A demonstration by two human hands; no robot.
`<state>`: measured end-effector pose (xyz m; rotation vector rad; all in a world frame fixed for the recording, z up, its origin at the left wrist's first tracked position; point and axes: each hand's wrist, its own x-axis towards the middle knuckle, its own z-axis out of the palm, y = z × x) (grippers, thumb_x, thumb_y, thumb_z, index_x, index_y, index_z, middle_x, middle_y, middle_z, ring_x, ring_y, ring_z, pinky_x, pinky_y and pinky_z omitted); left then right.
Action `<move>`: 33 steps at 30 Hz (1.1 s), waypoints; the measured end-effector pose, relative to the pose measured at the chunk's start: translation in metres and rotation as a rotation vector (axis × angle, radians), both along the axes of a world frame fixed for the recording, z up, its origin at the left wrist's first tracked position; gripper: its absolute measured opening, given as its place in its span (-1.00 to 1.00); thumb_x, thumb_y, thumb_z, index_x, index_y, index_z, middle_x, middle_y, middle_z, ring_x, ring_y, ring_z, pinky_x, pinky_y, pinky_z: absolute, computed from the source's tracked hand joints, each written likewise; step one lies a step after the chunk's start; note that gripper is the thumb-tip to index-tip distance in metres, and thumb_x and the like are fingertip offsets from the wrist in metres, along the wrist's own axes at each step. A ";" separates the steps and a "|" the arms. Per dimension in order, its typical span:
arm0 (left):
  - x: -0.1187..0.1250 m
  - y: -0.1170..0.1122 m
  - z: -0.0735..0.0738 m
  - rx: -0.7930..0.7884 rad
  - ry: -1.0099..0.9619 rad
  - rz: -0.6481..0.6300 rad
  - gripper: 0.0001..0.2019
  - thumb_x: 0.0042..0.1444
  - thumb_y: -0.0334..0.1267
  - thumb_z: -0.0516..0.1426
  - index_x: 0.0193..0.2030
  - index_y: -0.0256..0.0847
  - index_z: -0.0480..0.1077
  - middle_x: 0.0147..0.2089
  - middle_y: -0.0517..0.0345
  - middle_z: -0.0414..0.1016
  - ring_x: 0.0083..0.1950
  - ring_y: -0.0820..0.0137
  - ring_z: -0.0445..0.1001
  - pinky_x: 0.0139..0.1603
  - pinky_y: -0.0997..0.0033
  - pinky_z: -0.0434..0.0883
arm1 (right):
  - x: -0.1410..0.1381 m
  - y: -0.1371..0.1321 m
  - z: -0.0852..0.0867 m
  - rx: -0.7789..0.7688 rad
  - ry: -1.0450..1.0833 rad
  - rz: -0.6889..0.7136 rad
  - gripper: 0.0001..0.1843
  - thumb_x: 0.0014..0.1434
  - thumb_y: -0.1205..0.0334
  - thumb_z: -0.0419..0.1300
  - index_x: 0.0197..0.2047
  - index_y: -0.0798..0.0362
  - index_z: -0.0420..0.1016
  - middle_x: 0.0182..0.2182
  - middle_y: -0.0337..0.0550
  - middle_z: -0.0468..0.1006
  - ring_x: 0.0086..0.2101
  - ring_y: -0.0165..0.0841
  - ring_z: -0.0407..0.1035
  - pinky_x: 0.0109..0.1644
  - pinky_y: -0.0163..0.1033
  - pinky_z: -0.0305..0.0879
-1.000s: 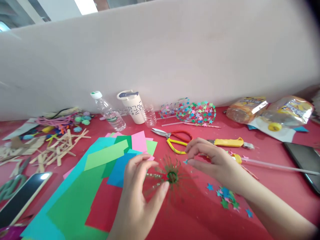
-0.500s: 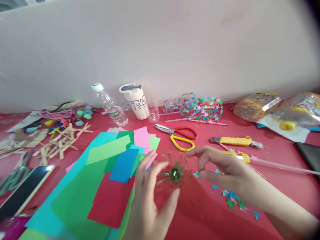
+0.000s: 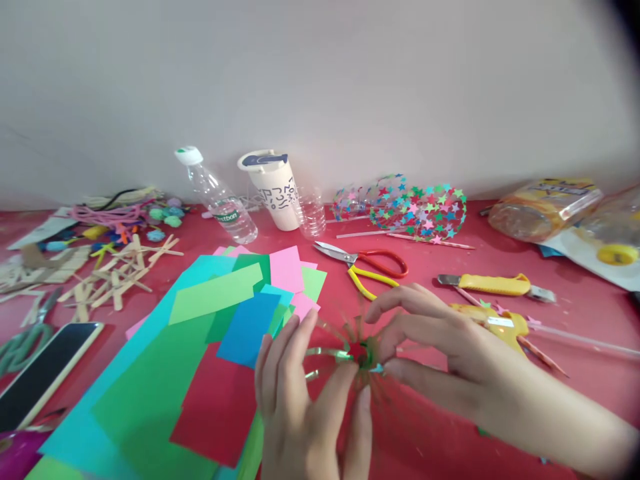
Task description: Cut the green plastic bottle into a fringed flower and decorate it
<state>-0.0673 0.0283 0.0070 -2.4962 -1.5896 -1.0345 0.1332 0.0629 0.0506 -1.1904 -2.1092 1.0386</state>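
Note:
A translucent green plastic piece (image 3: 370,350), with thin strips fanning out from a round middle, lies between my hands, partly blurred. My left hand (image 3: 315,400) is at its near left side, index finger and thumb bent against the middle and the other fingers raised above the strips. Reaching in from the right, my right hand (image 3: 435,347) has its thumb and fingertips drawn together at the middle's right edge. A small blue star (image 3: 377,368) shows at the tip of the right thumb. The fingers hide much of the plastic.
Beyond my hands lie scissors (image 3: 367,263) and a yellow utility knife (image 3: 495,285). Coloured paper (image 3: 150,387) spreads on the left, beside a phone (image 3: 50,370) and wooden sticks (image 3: 117,280). A bottle (image 3: 225,210), a white cup (image 3: 275,193) and star-covered plastic (image 3: 430,210) stand behind.
Both hands have closed in on the green plastic from open poses beside it. A blue star now shows at my right thumb tip. The view has shifted slightly.

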 end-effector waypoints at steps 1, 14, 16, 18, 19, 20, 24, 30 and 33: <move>0.001 -0.002 -0.001 -0.012 -0.020 -0.002 -0.69 0.04 -0.45 0.12 -0.08 -0.06 0.38 0.35 -0.03 0.05 0.35 -0.06 0.06 0.22 -0.30 0.11 | 0.000 0.000 0.000 0.002 -0.004 0.004 -0.90 0.28 0.26 0.11 -0.21 -0.14 0.42 0.01 -0.29 0.31 0.02 -0.43 0.27 0.06 -0.32 0.30; 0.007 -0.004 -0.007 -0.001 0.002 0.046 -0.72 -0.01 -0.41 0.13 -0.14 -0.05 0.35 0.27 -0.05 0.15 0.30 0.00 0.14 0.19 -0.27 0.18 | -0.004 -0.003 -0.010 0.103 -0.007 -0.021 -0.88 0.20 0.34 0.16 -0.26 -0.10 0.42 -0.11 -0.19 0.41 -0.11 -0.33 0.34 -0.14 -0.27 0.42; 0.007 -0.004 -0.008 0.002 -0.004 0.046 -0.69 -0.01 -0.44 0.12 -0.11 -0.06 0.36 0.26 -0.06 0.15 0.30 -0.01 0.15 0.18 -0.26 0.20 | -0.004 -0.003 -0.010 0.107 -0.008 -0.012 -0.88 0.19 0.35 0.16 -0.29 -0.09 0.42 -0.13 -0.20 0.43 -0.11 -0.34 0.35 -0.13 -0.27 0.43; 0.007 -0.005 -0.008 0.011 -0.012 0.049 -0.67 -0.02 -0.47 0.11 -0.10 -0.08 0.36 0.26 -0.06 0.16 0.28 0.01 0.17 0.19 -0.21 0.21 | -0.004 -0.002 -0.009 0.138 -0.016 -0.005 -0.88 0.17 0.37 0.16 -0.31 -0.07 0.42 -0.15 -0.20 0.44 -0.12 -0.35 0.35 -0.14 -0.28 0.44; 0.007 -0.005 -0.009 0.013 -0.018 0.051 -0.67 -0.03 -0.49 0.11 -0.11 -0.08 0.36 0.25 -0.05 0.17 0.28 0.02 0.18 0.20 -0.19 0.20 | -0.004 -0.002 -0.009 0.158 -0.020 -0.003 -0.88 0.16 0.38 0.16 -0.32 -0.07 0.41 -0.15 -0.20 0.44 -0.12 -0.35 0.35 -0.15 -0.28 0.44; 0.008 -0.005 -0.009 0.013 -0.023 0.053 -0.67 -0.03 -0.51 0.11 -0.12 -0.09 0.37 0.25 -0.04 0.18 0.27 0.04 0.20 0.21 -0.16 0.19 | -0.003 -0.002 -0.009 0.177 -0.021 -0.002 -0.88 0.15 0.38 0.16 -0.33 -0.06 0.41 -0.16 -0.19 0.45 -0.14 -0.35 0.35 -0.16 -0.28 0.45; 0.007 -0.005 -0.012 0.005 -0.030 0.064 -0.73 -0.02 -0.46 0.12 -0.17 -0.08 0.37 0.25 -0.01 0.20 0.25 0.04 0.22 0.23 -0.15 0.17 | -0.002 -0.003 -0.012 0.187 -0.005 0.014 -0.87 0.13 0.40 0.17 -0.33 -0.05 0.41 -0.20 -0.19 0.46 -0.18 -0.36 0.36 -0.20 -0.33 0.45; 0.003 -0.004 -0.013 -0.003 -0.013 0.041 -0.73 -0.01 -0.40 0.15 -0.15 -0.04 0.38 0.23 0.00 0.20 0.25 0.03 0.21 0.23 -0.21 0.15 | -0.005 -0.006 -0.019 0.182 0.052 0.001 -0.87 0.18 0.37 0.13 -0.29 -0.06 0.42 -0.21 -0.16 0.46 -0.19 -0.35 0.37 -0.22 -0.31 0.42; 0.003 -0.004 -0.012 -0.034 -0.050 0.016 -0.73 0.00 -0.46 0.14 -0.17 -0.03 0.37 0.21 0.01 0.21 0.25 0.08 0.21 0.23 -0.18 0.16 | -0.007 -0.007 -0.020 0.212 0.043 0.000 -0.87 0.18 0.38 0.14 -0.29 -0.05 0.45 -0.20 -0.14 0.44 -0.20 -0.34 0.37 -0.20 -0.28 0.42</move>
